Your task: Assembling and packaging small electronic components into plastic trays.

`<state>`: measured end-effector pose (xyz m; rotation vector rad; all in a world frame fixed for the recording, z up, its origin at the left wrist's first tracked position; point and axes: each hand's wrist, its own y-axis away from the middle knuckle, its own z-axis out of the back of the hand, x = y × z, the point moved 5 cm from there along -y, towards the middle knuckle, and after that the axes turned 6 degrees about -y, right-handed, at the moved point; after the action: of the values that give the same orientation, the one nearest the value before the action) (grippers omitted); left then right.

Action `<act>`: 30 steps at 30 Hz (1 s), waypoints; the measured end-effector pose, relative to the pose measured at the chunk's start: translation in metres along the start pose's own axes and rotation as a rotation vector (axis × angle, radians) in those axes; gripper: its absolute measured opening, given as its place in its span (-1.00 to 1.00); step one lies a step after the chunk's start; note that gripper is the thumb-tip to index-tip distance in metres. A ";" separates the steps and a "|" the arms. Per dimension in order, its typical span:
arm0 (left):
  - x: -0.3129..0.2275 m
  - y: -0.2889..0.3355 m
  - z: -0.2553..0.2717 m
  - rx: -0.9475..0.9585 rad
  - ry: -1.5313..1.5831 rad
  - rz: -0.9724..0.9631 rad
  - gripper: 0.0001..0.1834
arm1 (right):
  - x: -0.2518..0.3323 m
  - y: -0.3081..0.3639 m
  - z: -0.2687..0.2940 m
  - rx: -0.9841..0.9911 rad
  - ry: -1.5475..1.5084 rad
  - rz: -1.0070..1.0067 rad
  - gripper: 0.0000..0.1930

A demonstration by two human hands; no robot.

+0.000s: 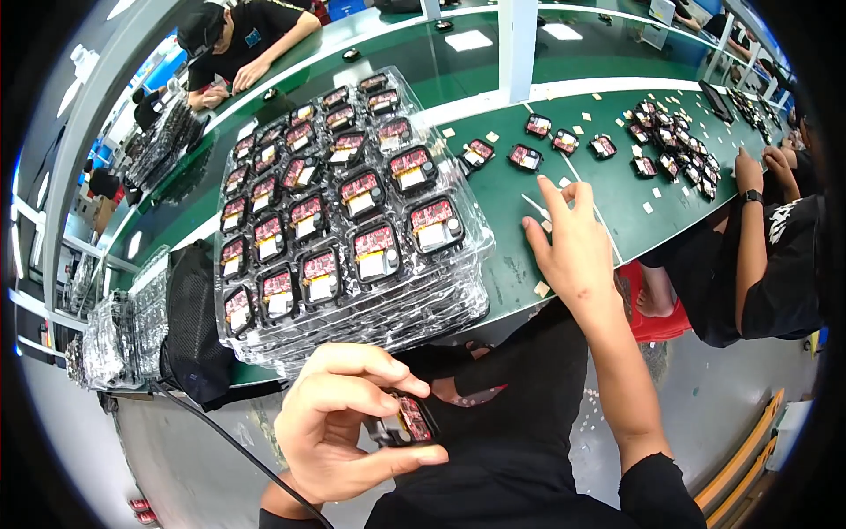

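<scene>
My left hand point(339, 423) is closed around a small black-cased electronic module point(412, 420) with a red circuit board, held low in front of my body. Over the green table my right hand point(577, 247) reaches out with thumb and fingers apart. Close to its thumb and forefinger is a thin white stick point(535, 206), apparently not gripped. Just beyond the fingertips lie several loose modules, among them one module point(525, 158) nearest my hand. To the left rises a stack of clear plastic trays point(423, 313), its top tray filled with rows of similar modules.
A larger heap of modules point(674, 145) and scattered pale squares lie farther right on the table point(502, 264). A co-worker point(775, 238) sits at the right; another person point(242, 44) works across the table. Left of the trays are a black mesh bag point(198, 317) and a dark cable point(233, 441).
</scene>
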<state>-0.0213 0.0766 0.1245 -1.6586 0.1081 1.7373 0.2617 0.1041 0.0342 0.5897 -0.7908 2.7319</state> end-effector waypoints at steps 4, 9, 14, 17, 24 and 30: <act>-0.024 -0.065 0.009 0.091 -0.557 -0.141 -0.60 | -0.012 -0.020 -0.017 0.075 0.102 -0.061 -0.49; -0.011 -0.144 0.016 0.069 -0.887 -0.299 -0.75 | -0.003 -0.014 -0.012 0.045 0.085 -0.077 -0.60; 0.029 -0.190 0.017 0.195 -1.171 -0.159 -0.68 | -0.006 -0.011 -0.013 0.004 0.038 -0.053 -0.70; 0.038 -0.201 0.017 0.247 -1.126 -0.128 -0.73 | -0.006 -0.011 -0.014 0.010 0.043 -0.049 -0.71; 0.034 -0.199 0.018 0.389 -1.168 -0.147 -0.79 | -0.007 -0.012 -0.012 0.019 0.031 -0.058 -0.70; 0.027 -0.178 0.053 0.296 -1.100 -0.172 -0.72 | -0.007 -0.012 -0.014 0.002 0.034 -0.048 -0.69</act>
<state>0.0326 0.2474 0.1817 -0.3486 -0.2702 2.1206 0.2676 0.1208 0.0254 0.5543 -0.7558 2.6923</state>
